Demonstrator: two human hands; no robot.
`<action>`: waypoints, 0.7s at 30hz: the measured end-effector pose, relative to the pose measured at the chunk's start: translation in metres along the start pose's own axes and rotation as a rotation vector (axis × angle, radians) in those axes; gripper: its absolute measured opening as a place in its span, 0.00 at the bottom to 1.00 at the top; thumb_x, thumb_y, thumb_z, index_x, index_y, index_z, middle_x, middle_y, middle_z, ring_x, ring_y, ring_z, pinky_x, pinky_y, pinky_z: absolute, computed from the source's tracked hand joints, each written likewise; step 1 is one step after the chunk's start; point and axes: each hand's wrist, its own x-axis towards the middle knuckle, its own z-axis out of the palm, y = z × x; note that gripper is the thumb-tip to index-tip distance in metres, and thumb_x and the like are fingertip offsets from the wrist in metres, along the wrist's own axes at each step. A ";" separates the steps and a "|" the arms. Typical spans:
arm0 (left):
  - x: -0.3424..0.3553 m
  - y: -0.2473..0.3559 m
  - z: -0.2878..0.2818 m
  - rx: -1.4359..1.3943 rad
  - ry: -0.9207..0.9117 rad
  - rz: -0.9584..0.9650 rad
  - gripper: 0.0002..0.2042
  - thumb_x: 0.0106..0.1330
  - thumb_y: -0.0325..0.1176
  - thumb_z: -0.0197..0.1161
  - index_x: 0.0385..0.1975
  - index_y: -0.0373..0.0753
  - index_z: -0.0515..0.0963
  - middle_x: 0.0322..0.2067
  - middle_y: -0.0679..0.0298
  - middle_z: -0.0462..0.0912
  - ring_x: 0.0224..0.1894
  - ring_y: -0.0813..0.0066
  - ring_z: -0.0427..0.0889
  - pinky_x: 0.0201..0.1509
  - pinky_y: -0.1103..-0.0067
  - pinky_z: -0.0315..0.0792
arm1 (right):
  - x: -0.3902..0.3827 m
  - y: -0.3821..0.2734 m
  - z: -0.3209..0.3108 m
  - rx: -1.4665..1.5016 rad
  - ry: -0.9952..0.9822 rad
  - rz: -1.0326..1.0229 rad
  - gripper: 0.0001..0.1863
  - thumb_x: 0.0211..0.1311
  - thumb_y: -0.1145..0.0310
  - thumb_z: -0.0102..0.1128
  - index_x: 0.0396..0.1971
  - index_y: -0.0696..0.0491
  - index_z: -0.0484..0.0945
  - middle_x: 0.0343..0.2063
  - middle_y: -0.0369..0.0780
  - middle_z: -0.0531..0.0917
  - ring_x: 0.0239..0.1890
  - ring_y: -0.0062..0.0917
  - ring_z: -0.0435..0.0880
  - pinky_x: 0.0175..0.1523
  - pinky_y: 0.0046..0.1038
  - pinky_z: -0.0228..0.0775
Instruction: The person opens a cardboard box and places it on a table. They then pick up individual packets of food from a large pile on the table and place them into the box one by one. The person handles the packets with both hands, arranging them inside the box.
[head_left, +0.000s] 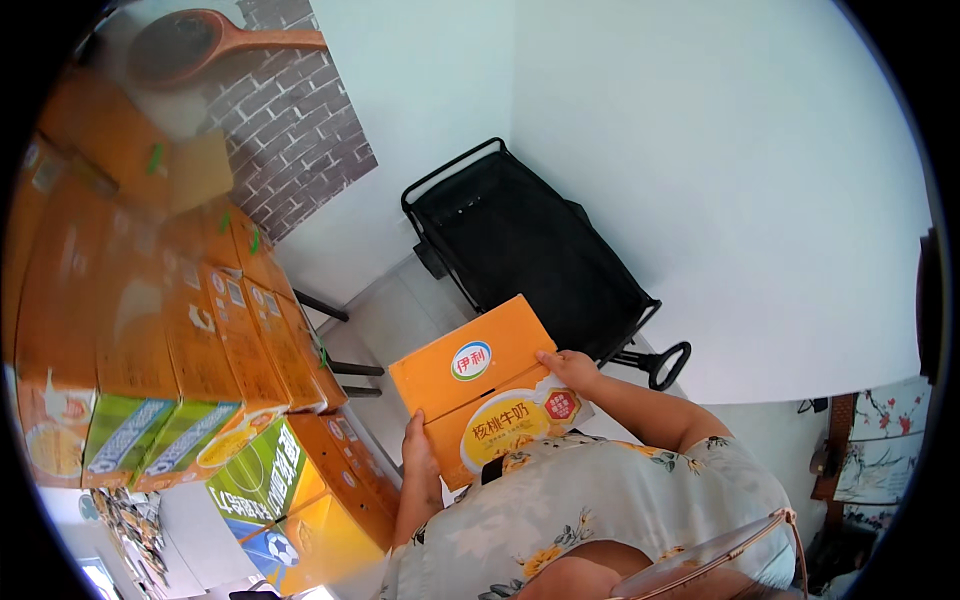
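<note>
An orange carton (475,398) with a round white-and-red logo and a yellow label is held in front of my body. My left hand (420,447) grips its left side, fingers mostly hidden beneath or behind it. On the right edge, my right hand (570,370) clasps the carton with the thumb on top. Just beyond the carton stands a black folding wagon (530,250) with a fabric tub and a metal frame. To the left rise stacked orange cartons (240,330), and an orange-and-green carton (290,500) lies close to my left forearm.
The wagon's black pull handle (670,366) sticks out on the right. Dark table or stool legs (355,370) jut out left of the wagon. A white wall (720,180) runs behind it, and a spoon-and-brick wall picture (270,110) hangs at the upper left.
</note>
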 end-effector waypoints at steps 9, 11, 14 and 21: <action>0.086 0.052 0.092 0.016 -0.008 0.022 0.21 0.73 0.43 0.50 0.57 0.35 0.68 0.55 0.57 0.75 0.56 0.62 0.75 0.60 0.68 0.69 | 0.143 -0.065 -0.039 -0.122 -0.074 -0.035 0.38 0.62 0.36 0.52 0.45 0.63 0.80 0.41 0.49 0.84 0.44 0.35 0.84 0.50 0.29 0.74; 0.108 0.058 0.114 0.066 -0.008 0.016 0.21 0.73 0.44 0.49 0.58 0.36 0.67 0.55 0.57 0.75 0.56 0.62 0.75 0.60 0.68 0.69 | 0.170 -0.063 -0.050 -0.077 -0.061 -0.013 0.38 0.62 0.37 0.52 0.45 0.63 0.80 0.41 0.49 0.84 0.44 0.36 0.84 0.50 0.29 0.74; 0.139 0.064 0.148 0.167 0.012 -0.002 0.22 0.74 0.45 0.47 0.58 0.35 0.66 0.55 0.57 0.74 0.56 0.62 0.75 0.60 0.68 0.70 | 0.202 -0.068 -0.069 -0.097 -0.057 0.039 0.38 0.62 0.37 0.51 0.46 0.63 0.80 0.42 0.49 0.84 0.45 0.35 0.84 0.50 0.29 0.73; 0.231 0.059 0.220 0.336 -0.018 -0.164 0.24 0.73 0.49 0.45 0.57 0.35 0.66 0.54 0.56 0.75 0.56 0.64 0.75 0.59 0.68 0.70 | 0.253 -0.076 -0.117 -0.171 0.089 0.147 0.40 0.62 0.35 0.49 0.45 0.64 0.80 0.42 0.52 0.83 0.47 0.41 0.82 0.53 0.34 0.71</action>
